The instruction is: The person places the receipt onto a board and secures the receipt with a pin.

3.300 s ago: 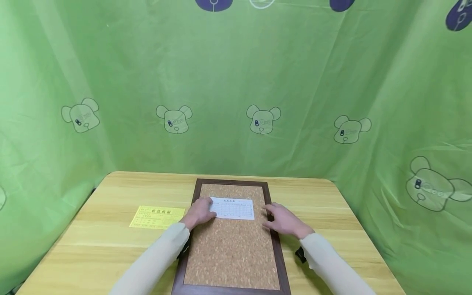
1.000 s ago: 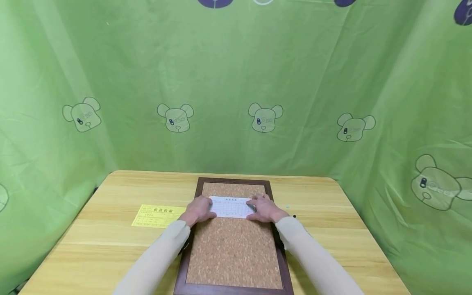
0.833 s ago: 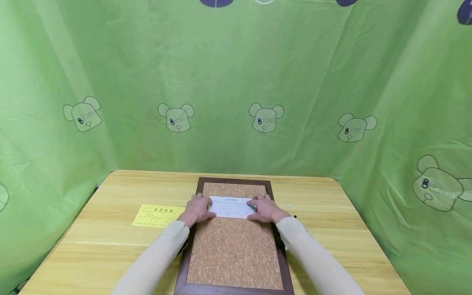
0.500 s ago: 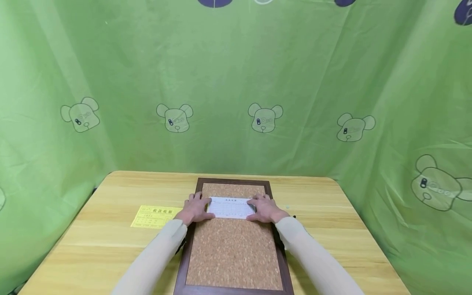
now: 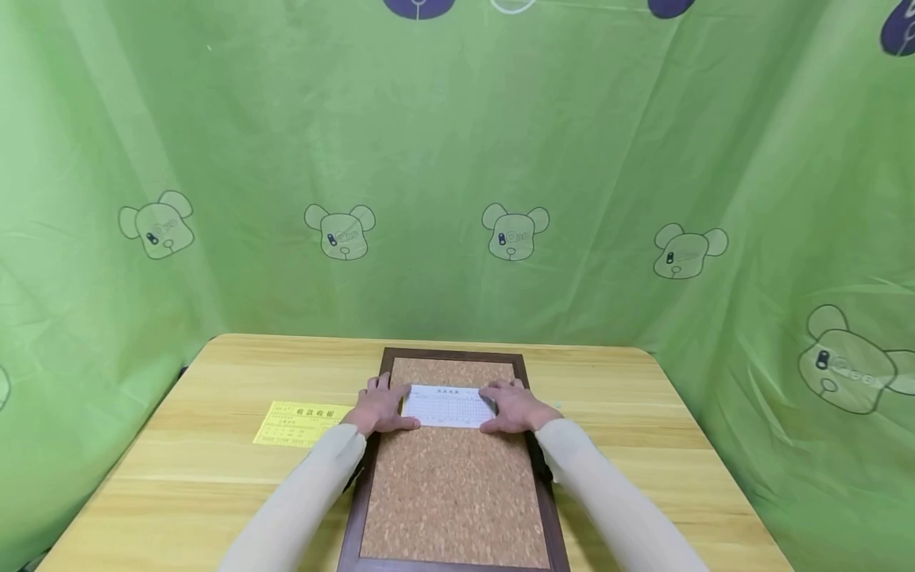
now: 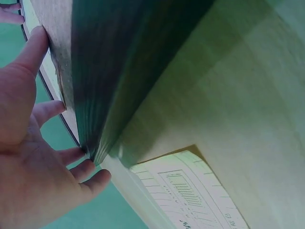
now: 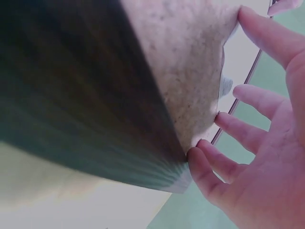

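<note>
A white printed slip [image 5: 448, 407] lies sideways on the cork board [image 5: 457, 492] in the head view. My left hand [image 5: 381, 407] spreads over the board's left frame, thumb and index finger touching the slip's left end. At the opposite end my right hand [image 5: 518, 407] rests with spread fingers, thumb and index fingertip on the slip. Close up in the left wrist view, the fingers [image 6: 47, 112] reach across the dark frame. In the right wrist view, the lower fingertips [image 7: 202, 167] meet the cork and frame, and a small grey-blue bit [image 7: 226, 86] shows by the paper.
A yellow printed receipt [image 5: 300, 425] lies on the wooden table [image 5: 193, 461] left of the board. A tiny pale teal thing [image 5: 558, 406] sits right of the board, just beyond my right wrist. Green printed cloth [image 5: 429, 143] hangs around the table.
Over about three seconds my right hand has moved left from the frame onto the slip's right end. More recently my left hand has shifted slightly left, its fingers spreading.
</note>
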Tool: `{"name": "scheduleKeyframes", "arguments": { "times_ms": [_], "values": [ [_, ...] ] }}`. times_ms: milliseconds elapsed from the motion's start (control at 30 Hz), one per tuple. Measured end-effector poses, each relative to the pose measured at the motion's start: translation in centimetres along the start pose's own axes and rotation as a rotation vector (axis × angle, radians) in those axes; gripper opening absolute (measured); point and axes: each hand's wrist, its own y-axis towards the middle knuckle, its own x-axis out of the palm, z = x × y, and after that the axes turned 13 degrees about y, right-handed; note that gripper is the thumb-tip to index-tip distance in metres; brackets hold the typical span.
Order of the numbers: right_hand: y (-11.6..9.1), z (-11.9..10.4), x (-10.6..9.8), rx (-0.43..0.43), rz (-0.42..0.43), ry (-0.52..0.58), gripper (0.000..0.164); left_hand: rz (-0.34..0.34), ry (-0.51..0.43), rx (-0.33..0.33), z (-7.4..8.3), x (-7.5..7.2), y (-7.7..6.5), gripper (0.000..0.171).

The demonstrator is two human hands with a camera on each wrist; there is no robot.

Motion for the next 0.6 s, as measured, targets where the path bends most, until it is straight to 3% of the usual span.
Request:
{"name": "scheduleKeyframes", "arguments": {
  "times_ms": [600],
  "values": [
    [-0.25,0.07,-0.56,-0.043,-0.064,-0.019,0.067,-0.010,0.120,0.000,0.45,0.21,-0.68,0.072]
  ]
}}
